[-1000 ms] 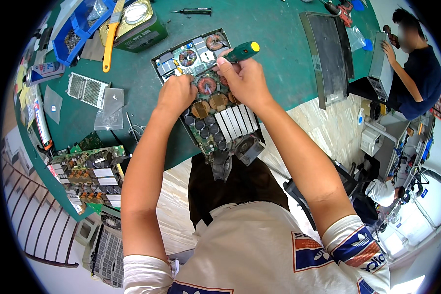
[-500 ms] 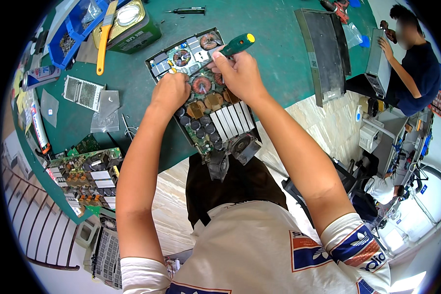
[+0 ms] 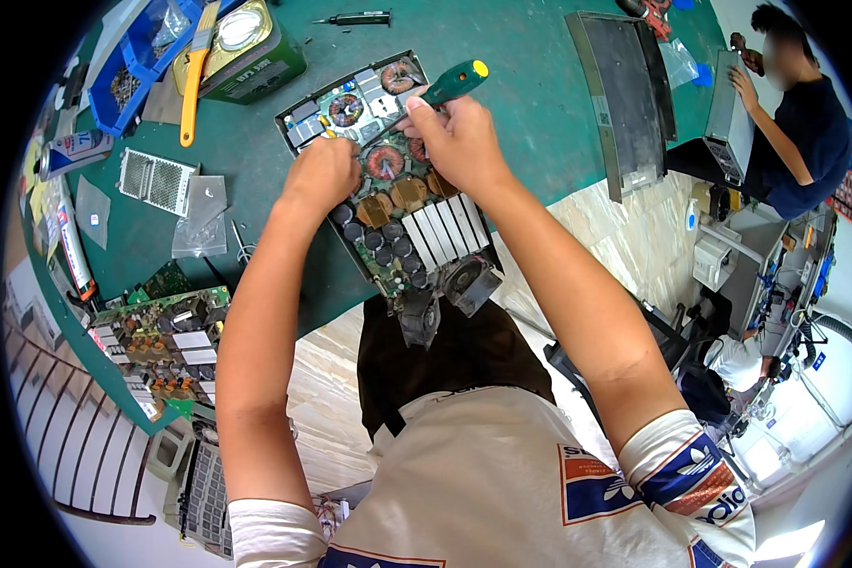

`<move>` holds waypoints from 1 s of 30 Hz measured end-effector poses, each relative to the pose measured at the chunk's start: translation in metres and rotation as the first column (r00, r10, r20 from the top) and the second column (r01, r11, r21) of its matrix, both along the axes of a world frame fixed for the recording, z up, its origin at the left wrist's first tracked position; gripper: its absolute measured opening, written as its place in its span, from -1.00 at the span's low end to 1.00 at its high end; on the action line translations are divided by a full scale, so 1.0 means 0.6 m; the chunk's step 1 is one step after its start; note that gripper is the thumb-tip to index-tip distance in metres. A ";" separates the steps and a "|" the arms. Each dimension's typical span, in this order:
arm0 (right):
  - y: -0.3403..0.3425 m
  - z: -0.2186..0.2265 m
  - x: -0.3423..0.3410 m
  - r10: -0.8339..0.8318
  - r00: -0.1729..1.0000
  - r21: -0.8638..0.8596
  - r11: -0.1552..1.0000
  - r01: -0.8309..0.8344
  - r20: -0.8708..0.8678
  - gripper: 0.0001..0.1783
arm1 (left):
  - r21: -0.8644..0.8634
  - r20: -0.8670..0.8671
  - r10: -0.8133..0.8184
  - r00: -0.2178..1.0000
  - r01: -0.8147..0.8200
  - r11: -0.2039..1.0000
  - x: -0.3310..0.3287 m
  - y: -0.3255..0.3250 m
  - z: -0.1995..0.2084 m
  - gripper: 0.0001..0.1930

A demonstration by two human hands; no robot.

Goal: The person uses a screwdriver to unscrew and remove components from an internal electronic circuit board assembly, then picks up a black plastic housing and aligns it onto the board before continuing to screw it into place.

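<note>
Green screwdriver point(image 3: 455, 82) in right hand point(image 3: 462, 142), circuit unit point(image 3: 409, 195) beneath.

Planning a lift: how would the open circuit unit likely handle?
The circuit unit is probably heavy for its size, given its densely packed coils and pale bars. The fans, jutting past the table edge, could snag or get knocked.
</note>
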State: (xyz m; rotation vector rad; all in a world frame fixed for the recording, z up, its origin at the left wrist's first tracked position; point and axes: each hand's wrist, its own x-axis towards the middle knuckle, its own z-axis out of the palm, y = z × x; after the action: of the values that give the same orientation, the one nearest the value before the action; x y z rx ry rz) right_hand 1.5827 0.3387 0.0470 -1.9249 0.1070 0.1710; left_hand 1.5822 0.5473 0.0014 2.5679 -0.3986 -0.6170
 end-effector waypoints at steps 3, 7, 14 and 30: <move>0.005 0.000 -0.008 -0.032 0.998 0.062 0.998 0.028 0.053 -0.69 | -0.029 -0.003 -0.001 1.000 0.001 1.000 0.000 0.004 0.000 -0.81; 0.004 0.001 -0.013 -0.016 0.995 0.052 0.999 0.011 0.099 -0.70 | -0.001 -0.002 -0.021 1.000 0.021 1.000 0.001 -0.001 0.018 -0.80; 0.009 0.016 -0.023 0.025 1.000 0.080 0.996 -0.026 0.007 -0.76 | -0.041 -0.007 -0.004 1.000 0.003 0.999 -0.001 0.008 0.019 -0.78; 0.009 0.021 -0.013 0.071 0.997 -0.085 0.994 -0.073 -0.024 -0.73 | -0.185 0.113 0.283 0.952 -0.260 0.948 -0.049 0.031 0.005 -0.68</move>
State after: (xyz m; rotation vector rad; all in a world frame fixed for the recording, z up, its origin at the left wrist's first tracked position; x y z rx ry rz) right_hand 1.5749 0.3441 0.0599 -2.0139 0.0599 0.2380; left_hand 1.5525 0.5658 0.0043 2.4495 -0.1283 -0.2938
